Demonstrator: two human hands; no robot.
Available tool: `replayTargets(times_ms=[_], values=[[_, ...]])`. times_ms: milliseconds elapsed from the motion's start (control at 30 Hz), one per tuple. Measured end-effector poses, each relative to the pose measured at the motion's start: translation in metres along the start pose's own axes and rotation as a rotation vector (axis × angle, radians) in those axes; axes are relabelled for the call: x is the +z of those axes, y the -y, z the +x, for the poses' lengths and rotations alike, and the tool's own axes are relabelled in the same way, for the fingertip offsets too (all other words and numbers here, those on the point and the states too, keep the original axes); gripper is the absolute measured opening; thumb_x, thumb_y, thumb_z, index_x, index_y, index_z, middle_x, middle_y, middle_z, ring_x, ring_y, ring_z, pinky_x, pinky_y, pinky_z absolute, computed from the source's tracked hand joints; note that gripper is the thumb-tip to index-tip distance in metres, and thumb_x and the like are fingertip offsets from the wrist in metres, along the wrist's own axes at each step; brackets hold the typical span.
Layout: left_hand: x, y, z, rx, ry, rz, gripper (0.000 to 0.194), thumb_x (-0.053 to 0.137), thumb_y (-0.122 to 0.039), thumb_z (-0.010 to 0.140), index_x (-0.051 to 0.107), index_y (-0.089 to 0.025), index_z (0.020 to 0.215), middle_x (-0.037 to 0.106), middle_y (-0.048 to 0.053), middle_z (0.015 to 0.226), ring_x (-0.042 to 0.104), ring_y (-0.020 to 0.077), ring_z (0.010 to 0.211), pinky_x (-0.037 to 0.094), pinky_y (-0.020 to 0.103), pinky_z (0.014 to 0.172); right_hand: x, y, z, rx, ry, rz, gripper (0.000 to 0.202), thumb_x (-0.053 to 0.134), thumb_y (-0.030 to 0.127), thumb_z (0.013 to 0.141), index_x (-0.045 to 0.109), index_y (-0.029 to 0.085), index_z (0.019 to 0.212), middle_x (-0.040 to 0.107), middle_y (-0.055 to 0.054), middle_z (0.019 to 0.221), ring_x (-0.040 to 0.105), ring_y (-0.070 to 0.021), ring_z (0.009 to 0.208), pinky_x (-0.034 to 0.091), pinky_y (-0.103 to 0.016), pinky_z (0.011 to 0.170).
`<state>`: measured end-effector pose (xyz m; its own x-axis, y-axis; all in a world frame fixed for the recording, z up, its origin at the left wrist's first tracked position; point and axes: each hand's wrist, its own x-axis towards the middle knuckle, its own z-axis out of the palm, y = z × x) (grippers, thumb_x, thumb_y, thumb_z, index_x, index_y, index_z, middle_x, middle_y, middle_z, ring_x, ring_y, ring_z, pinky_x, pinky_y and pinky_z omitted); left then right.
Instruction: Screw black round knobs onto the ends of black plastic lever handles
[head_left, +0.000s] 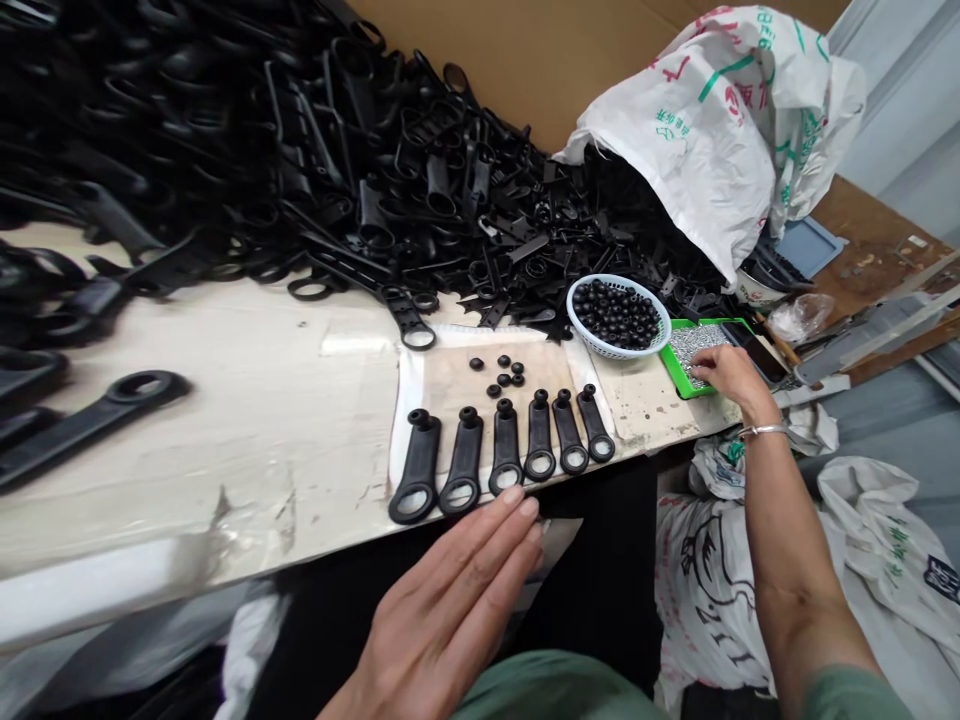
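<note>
Several black ring-ended levers (463, 462) lie side by side along the table's front edge, each with a round knob at its far end. My left hand (450, 590) is at that edge, its fingers stretched out and its fingertips by the ring of the third lever from the left. Over on the right, my right hand (731, 375) reaches into a green tray (681, 378) of small silvery parts, fingers pinched; what they hold is too small to make out. Several loose black knobs (504, 361) sit behind the levers on a pale cloth (450, 375).
A light blue basket (626, 352) of black balls stands left of the green tray. Black plastic parts (360, 170) are heaped across the back. A white printed bag (697, 130) rests at the back right, and more bags (705, 590) lie below the table on the right.
</note>
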<state>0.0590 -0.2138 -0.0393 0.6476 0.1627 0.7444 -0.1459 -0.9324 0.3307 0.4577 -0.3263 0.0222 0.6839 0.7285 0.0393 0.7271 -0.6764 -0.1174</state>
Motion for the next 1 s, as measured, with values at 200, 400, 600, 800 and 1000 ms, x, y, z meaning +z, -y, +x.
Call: replayTargets(times_ms=[200, 400, 600, 800, 1000], values=[[0.013, -0.011, 0.005, -0.28, -0.018, -0.37, 0.032, 0.062, -0.014, 0.09, 0.069, -0.026, 0.119, 0.077, 0.003, 0.103, 0.075, 0.0174, 0.088, 0.06, 0.023, 0.078, 0.002, -0.011, -0.005, 0.03, -0.153, 0.07, 0.025, 0.061, 0.025, 0.085, 0.077, 0.014, 0.1, 0.077, -0.009, 0.087, 0.068, -0.0194, 0.078, 0.05, -0.029, 0.077], [0.025, -0.025, 0.019, -0.885, 0.475, -0.927, 0.034, 0.055, -0.045, 0.094, 0.076, -0.019, 0.1, 0.075, 0.004, 0.075, 0.067, 0.0148, 0.06, 0.053, 0.022, 0.055, 0.004, -0.011, -0.008, 0.002, -0.209, 0.037, 0.023, 0.059, 0.026, 0.086, 0.077, 0.017, 0.097, 0.077, -0.009, 0.092, 0.069, -0.0211, 0.087, 0.049, -0.03, 0.082], [0.034, -0.03, 0.019, -1.129, 0.488, -1.169, 0.043, 0.066, -0.055, 0.085, 0.076, -0.015, 0.098, 0.075, 0.008, 0.077, 0.067, 0.0158, 0.065, 0.052, 0.025, 0.062, 0.012, 0.011, -0.016, 0.032, -0.241, -0.081, 0.026, 0.051, 0.021, 0.089, 0.076, 0.016, 0.096, 0.074, -0.016, 0.096, 0.066, -0.0252, 0.093, 0.046, -0.034, 0.085], [0.039, -0.029, 0.011, -1.225, 0.287, -1.468, 0.044, 0.073, -0.057, 0.078, 0.076, -0.016, 0.095, 0.076, 0.012, 0.095, 0.072, 0.0212, 0.081, 0.058, 0.032, 0.073, 0.014, 0.032, -0.02, 0.03, -0.335, -0.031, 0.033, 0.042, 0.019, 0.09, 0.074, 0.009, 0.096, 0.072, -0.021, 0.096, 0.064, -0.0284, 0.094, 0.046, -0.039, 0.087], [0.036, -0.021, 0.007, -1.359, 0.127, -1.746, 0.047, 0.067, -0.055, 0.086, 0.072, -0.016, 0.112, 0.068, 0.017, 0.124, 0.066, 0.0283, 0.115, 0.05, 0.044, 0.102, 0.002, 0.088, -0.078, -0.123, -0.431, 0.171, 0.03, 0.045, 0.031, 0.097, 0.071, 0.019, 0.104, 0.074, -0.008, 0.099, 0.069, -0.0204, 0.084, 0.055, -0.033, 0.079]])
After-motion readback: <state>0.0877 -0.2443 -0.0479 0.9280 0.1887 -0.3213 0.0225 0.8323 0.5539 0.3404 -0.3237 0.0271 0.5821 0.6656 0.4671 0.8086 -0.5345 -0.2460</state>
